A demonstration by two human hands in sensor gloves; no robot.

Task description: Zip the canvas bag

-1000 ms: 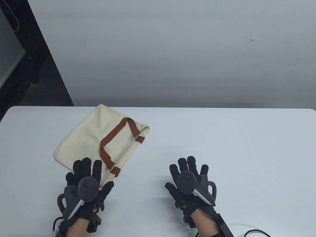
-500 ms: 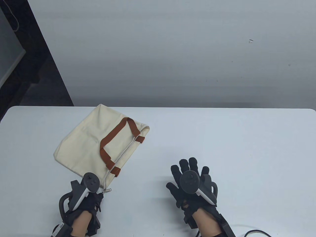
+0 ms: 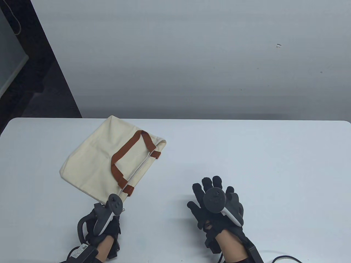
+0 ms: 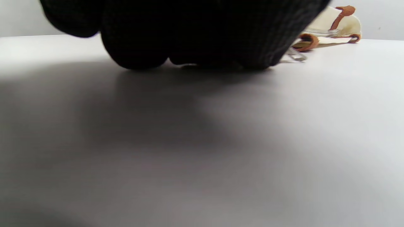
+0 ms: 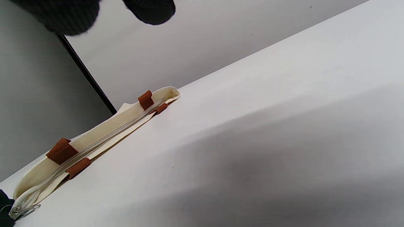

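A white table [image 3: 246, 153] stands against a plain grey wall [image 3: 192, 54]; a dark panel [image 3: 33, 68] rises at left.

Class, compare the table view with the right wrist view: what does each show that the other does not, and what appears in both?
Only the table view shows the whole left hand at the near corner of the canvas bag, the right hand with its tracker, and the brown handle looping across the cloth.

Only the right wrist view shows the bag's mouth edge-on, with the zipper track along it.

Both show the bag, the metal zipper pull, the brown strap tabs and the white table.
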